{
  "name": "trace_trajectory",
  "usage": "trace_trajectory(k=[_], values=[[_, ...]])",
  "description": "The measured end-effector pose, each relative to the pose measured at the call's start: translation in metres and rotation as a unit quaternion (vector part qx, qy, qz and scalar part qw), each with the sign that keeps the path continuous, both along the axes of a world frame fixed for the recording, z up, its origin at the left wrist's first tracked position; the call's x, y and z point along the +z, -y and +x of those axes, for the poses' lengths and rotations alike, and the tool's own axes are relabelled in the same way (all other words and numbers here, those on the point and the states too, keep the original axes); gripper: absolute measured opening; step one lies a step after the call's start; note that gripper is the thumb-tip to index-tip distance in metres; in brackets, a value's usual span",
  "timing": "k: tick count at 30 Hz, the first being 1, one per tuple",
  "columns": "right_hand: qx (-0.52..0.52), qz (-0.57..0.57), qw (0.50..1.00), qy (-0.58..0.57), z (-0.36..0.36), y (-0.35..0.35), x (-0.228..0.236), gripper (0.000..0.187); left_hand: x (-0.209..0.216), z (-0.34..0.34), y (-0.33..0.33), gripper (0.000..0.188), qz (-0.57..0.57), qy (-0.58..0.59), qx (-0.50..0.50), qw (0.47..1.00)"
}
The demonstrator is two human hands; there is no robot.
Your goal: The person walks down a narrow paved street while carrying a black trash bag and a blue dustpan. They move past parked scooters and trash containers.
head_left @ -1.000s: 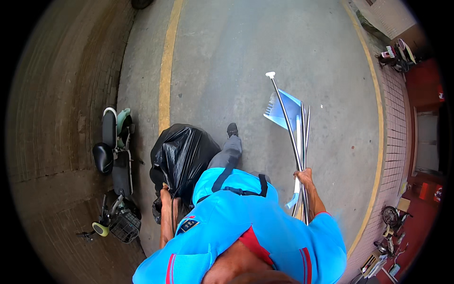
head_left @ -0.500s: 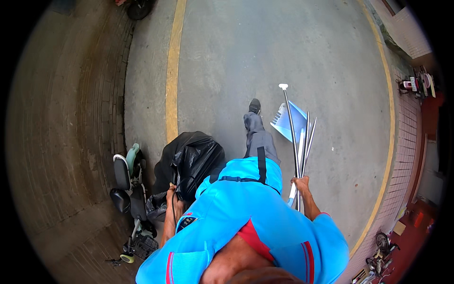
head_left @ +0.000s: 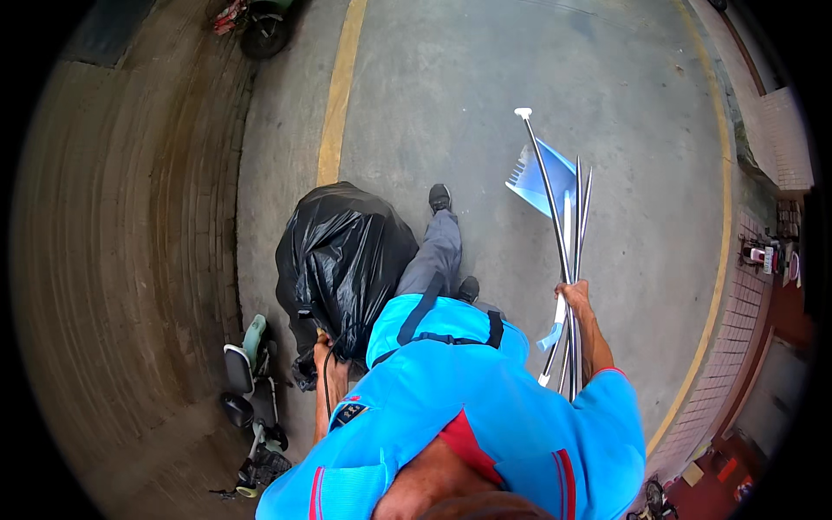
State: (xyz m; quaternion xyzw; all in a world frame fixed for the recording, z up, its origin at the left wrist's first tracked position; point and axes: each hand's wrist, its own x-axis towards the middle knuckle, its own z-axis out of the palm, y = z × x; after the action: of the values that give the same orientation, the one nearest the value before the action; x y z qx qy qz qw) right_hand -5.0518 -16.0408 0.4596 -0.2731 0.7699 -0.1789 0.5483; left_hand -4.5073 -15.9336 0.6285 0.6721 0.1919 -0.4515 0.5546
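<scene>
My left hand [head_left: 324, 351] is closed on the gathered top of a large, full black garbage bag [head_left: 347, 251], which hangs beside my left leg. A thin dark cord [head_left: 326, 381] loops past that wrist. Out to the right, my right hand [head_left: 575, 295] grips a bundle of long-handled tools around their shafts. Among them are several metal poles [head_left: 581, 225], one tipped with a white cap [head_left: 523, 113], and a blue toothed dustpan [head_left: 548, 178] at the far end. A short pale-blue end [head_left: 550, 336] sticks out below the fist. What else the bundle holds I cannot make out.
Grey concrete runs ahead between a left yellow line [head_left: 340, 95] and a right yellow line [head_left: 721, 234]. A parked scooter [head_left: 243, 373] stands at the lower left, another vehicle [head_left: 264, 35] at the top left. Along the right is a tiled wall [head_left: 737, 321].
I have walked forward; the parked scooter has slipped back. The garbage bag has swung ahead and shows more fully. My right hand and its tool bundle have moved forward and slightly right.
</scene>
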Motion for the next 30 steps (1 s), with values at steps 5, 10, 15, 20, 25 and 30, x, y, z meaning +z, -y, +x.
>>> trace_trajectory(k=[5, 10, 15, 20, 25, 30], values=[[0.023, 0.033, 0.997, -0.059, -0.003, 0.129, 0.014, 0.014, -0.034, 0.011, 0.173, 0.021, 0.0, -0.035, 0.018, 0.999], [0.016, 0.044, 0.997, -0.064, 0.012, 0.193, 0.06, 0.013, 0.016, 0.012, 0.295, 0.033, -0.001, -0.115, -0.028, 0.993], [0.0, 0.013, 0.998, -0.055, 0.048, 0.266, 0.07, 0.011, -0.003, 0.032, 0.369, 0.015, 0.042, -0.036, 0.024, 0.998], [-0.04, 0.042, 0.998, -0.016, 0.078, 0.373, 0.076, 0.01, -0.027, 0.077, 0.458, 0.03, 0.044, -0.062, -0.044, 0.996], [-0.064, 0.032, 0.997, -0.013, 0.082, 0.539, 0.071, 0.006, 0.044, 0.041, 0.661, 0.02, 0.023, -0.028, 0.013, 0.999], [0.003, 0.021, 0.999, -0.037, 0.079, 0.725, 0.097, 0.01, 0.076, 0.045, 0.81, 0.021, 0.025, -0.027, 0.043, 0.998]])
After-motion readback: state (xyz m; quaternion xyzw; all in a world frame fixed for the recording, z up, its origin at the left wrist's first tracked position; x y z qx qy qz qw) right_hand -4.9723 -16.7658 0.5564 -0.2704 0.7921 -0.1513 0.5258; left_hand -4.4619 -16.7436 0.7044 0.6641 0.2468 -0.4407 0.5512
